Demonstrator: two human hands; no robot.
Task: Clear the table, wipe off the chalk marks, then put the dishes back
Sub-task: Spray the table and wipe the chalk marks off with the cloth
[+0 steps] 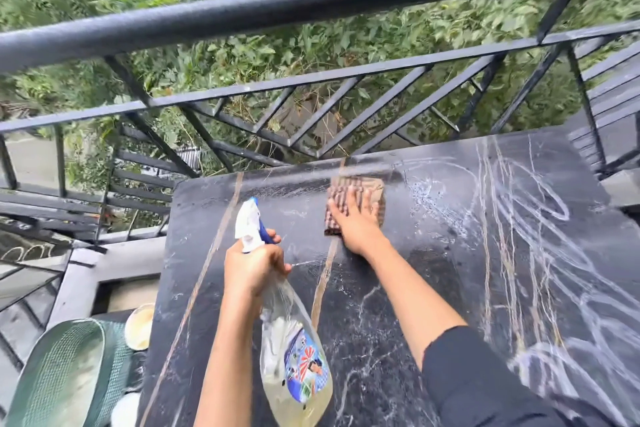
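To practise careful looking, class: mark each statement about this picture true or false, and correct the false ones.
1. The left hand grips a spray bottle. True.
2. The right hand lies flat on a checked cloth. True.
3. All the chalk is wiped away. False: chalk marks cover the right side of the table.
4. The cream bowl stands on the tabletop. False: it sits off the table, past its left edge.
5. The railing is white wood. False: it is black metal.
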